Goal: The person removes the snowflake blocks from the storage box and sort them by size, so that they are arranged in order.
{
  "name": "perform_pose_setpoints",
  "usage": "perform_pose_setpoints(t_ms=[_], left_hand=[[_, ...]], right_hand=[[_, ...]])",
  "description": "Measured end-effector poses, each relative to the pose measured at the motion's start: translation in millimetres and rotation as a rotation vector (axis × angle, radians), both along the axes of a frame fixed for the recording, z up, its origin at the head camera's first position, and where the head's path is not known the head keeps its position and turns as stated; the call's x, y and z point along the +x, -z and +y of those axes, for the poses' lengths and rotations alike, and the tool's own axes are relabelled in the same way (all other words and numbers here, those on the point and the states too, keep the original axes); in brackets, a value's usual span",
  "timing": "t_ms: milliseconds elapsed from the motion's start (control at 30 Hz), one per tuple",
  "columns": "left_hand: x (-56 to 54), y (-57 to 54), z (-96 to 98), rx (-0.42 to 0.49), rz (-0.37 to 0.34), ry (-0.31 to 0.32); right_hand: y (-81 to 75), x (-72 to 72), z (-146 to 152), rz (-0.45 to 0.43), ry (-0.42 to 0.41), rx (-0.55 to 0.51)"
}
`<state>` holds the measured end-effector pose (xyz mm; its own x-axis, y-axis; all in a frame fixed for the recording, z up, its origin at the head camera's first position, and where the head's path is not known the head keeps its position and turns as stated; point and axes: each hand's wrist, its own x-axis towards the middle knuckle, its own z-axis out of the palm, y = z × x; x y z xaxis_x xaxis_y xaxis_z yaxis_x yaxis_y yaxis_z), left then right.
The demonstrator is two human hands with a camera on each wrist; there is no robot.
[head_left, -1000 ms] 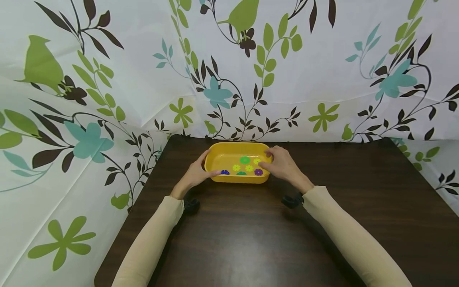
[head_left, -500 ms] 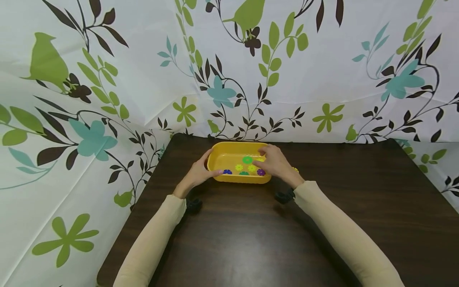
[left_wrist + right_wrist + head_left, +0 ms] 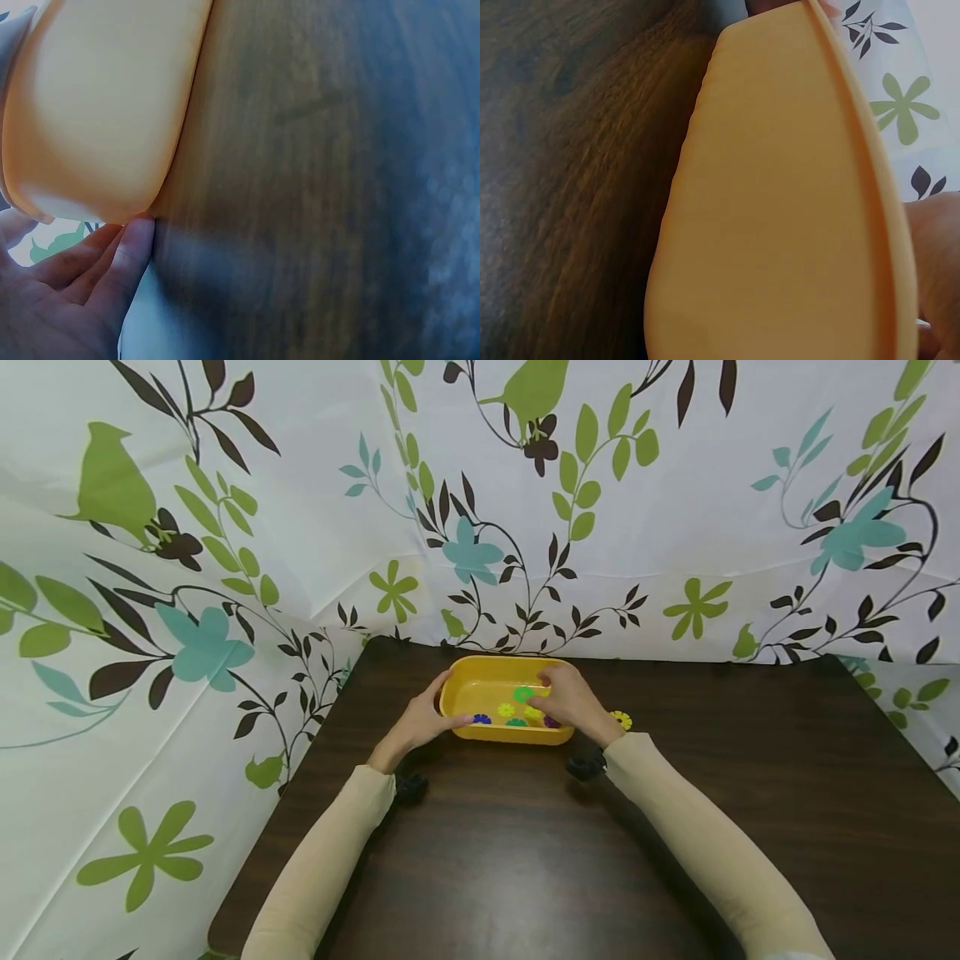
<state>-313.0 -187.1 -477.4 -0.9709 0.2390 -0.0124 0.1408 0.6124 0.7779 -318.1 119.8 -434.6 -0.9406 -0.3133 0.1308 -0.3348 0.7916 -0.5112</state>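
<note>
Head view's pretty evenly lit and decently sharp, though the dark table (image 3: 487,827) catches a hazy glare patch near the bottom and soft shadows hug the sleeves (image 3: 322,860). Left wrist cam goes bluish and mushy on the wood grain; right wrist is dimmer, the yellow tray (image 3: 772,195) kinda soft.

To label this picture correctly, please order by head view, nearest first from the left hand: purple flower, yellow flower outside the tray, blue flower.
1. Blue flower: in the tray, beside the left hand.
2. Purple flower: in the tray, toward its right.
3. Yellow flower: outside the tray, rightward.
</note>
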Motion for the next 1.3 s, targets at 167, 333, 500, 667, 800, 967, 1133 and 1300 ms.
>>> perform_pose_setpoints(t_ms=[167, 333, 500, 667, 800, 967, 1133, 1300], left_hand=[[-0.3, -1.2, 2.6, 0.009, -0.002, -0.001], [-0.2, -3.9, 5.5, 0.012, -0.01, -0.006], [-0.8, -3.4, 5.9, 0.005, -0.021, -0.011], [-0.6, -2.6, 4.8, 0.006, -0.028, -0.02], [-0.9, -0.4, 3.5, 0.014, -0.027, -0.021], [-0.4, 0.8, 1.3, 0.009, -0.018, -0.018], [-0.4, -0.4, 1.2, 0.012, -0.021, -0.019], [0.6, -1.1, 2.3, 0.01, -0.032, -0.022]], right_hand=[[-0.2, -6.9, -6, -0.041, -0.01, 0.058], [-2.0, -14.7, -11, -0.088, -0.007, 0.092], [-0.8, -22.7, -18, -0.156, 0.029, 0.128], [1.6, -28.2, -24, -0.219, 0.047, 0.125], [5.5, -31.7, -28, -0.235, 0.063, 0.14], [11.5, -35.2, -30, -0.219, 0.068, 0.176], [11.8, -33.4, -30, -0.192, 0.069, 0.178], [11.7, -32.2, -30, -0.194, 0.079, 0.154]])
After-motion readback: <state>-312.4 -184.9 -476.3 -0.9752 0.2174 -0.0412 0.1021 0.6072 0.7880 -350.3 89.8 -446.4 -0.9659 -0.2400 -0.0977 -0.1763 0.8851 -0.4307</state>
